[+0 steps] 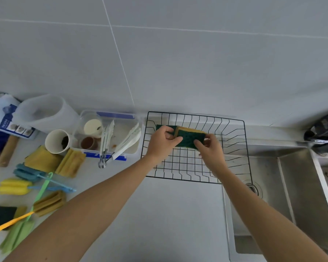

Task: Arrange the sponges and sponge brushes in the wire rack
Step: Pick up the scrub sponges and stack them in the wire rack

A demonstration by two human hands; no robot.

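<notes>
Green-topped sponge (190,139) pinched by left hand (162,141), right hand (208,150), over wire rack (235,163)

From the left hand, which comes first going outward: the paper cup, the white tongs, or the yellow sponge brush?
From the left hand:
1. White tongs, in the clear tub just left of the rack.
2. Paper cup, farther left on the counter.
3. Yellow sponge brush, far left, nearer the person.

The black wire rack (195,148) sits on the pale counter (169,214), partly over the steel sink (292,186) at 3 o'clock. A clear plastic tray (110,133) lies at its 9 o'clock. Sponge brushes (27,186) lie at 8 o'clock.
</notes>
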